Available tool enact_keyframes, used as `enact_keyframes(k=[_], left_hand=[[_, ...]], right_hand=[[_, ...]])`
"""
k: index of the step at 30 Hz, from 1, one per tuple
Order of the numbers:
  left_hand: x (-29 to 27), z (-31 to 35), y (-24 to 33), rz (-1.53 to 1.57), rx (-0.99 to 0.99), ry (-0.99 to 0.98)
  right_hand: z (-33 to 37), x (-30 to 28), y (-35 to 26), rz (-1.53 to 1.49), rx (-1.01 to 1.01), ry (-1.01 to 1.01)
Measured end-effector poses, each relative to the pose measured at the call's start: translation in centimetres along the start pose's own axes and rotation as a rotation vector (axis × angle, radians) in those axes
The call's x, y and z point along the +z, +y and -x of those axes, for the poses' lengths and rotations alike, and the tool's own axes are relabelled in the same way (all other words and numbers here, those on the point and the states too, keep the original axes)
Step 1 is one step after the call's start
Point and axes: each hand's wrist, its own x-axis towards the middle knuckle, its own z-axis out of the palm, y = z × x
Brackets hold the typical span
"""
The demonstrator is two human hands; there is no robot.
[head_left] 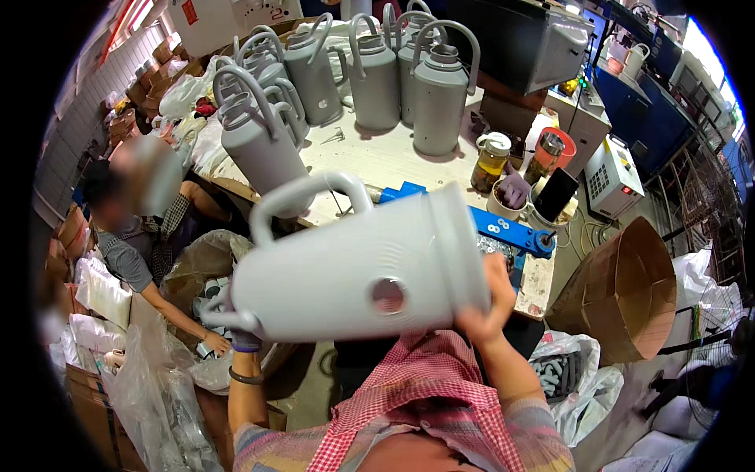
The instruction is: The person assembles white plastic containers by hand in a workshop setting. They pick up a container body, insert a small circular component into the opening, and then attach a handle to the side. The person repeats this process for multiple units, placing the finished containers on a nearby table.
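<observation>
I hold a large grey plastic jug (354, 267) on its side in front of my chest, its arched handle up and its base to the right. My left hand (240, 334), in a dark glove, grips the neck end at the left. My right hand (487, 303), bare, presses against the flat base at the right. Several matching grey jugs (377, 79) stand upright on the light worktable (377, 157) beyond.
A blue metal tool (503, 228), jars and cups (491, 161) lie at the table's right end. A seated person (134, 236) works at the left among plastic bags (157, 393). An open cardboard drum (621, 291) stands right; a white machine (609, 177) sits behind it.
</observation>
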Motion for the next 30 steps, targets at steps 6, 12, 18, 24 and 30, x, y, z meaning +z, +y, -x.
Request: enact_keyframes(k=[6,12,18,24,30], left_hand=[[3.2,-4.8,18.0,-0.808,0.809,0.077],[0.5,-7.1,17.6,-0.227,0.461,0.250],[0.8,-8.3,23.8,-0.297,0.551,0.090],[3.2,-17.3,21.7,-0.518,0.501,-0.264],[8.4,-24.7,12.8,-0.815,0.812,-0.199]], right_hand=[[-2.9,4.3,1.5,-0.633,0.770,-0.267],[-3.1,9.6,2.4,-0.244,-0.335,-0.037],[-2.8,22.1,8.1,-0.860,1.228,-0.660],[-8.6,22.3,8.6,-0.352,0.441,-0.491],[-16.3,19.1,6.4,-0.321,0.334,-0.581]])
